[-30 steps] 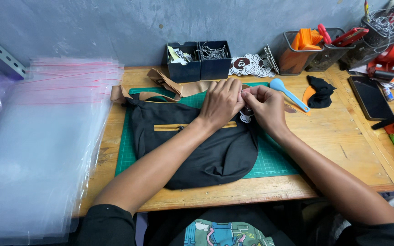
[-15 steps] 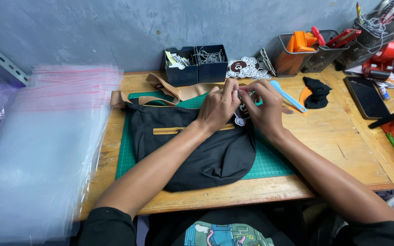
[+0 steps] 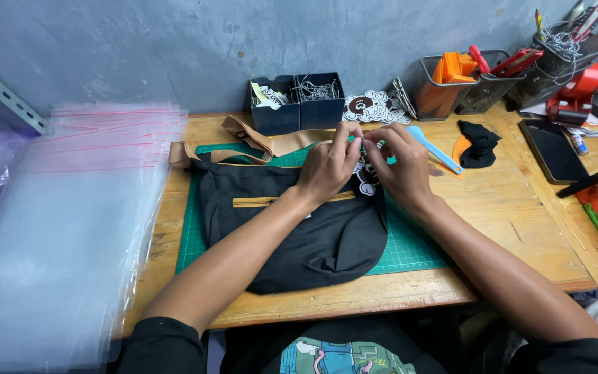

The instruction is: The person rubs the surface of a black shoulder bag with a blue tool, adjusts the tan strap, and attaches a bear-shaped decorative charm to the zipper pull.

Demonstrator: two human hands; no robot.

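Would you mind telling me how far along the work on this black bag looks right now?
Done: the bag lies flat on the green mat, strap folded behind it. In hand: the left hand and right hand pinch a small tag at the bag's top edge; whether it is fastened cannot be told. Left: the clear sleeves lie stacked beside it, and the bag is in none.

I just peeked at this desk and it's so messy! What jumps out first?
Right in the middle, the left hand and right hand pinch a small cartoon tag over a black bag on a green cutting mat. On the left, a big stack of clear plastic bags spills over the table edge.
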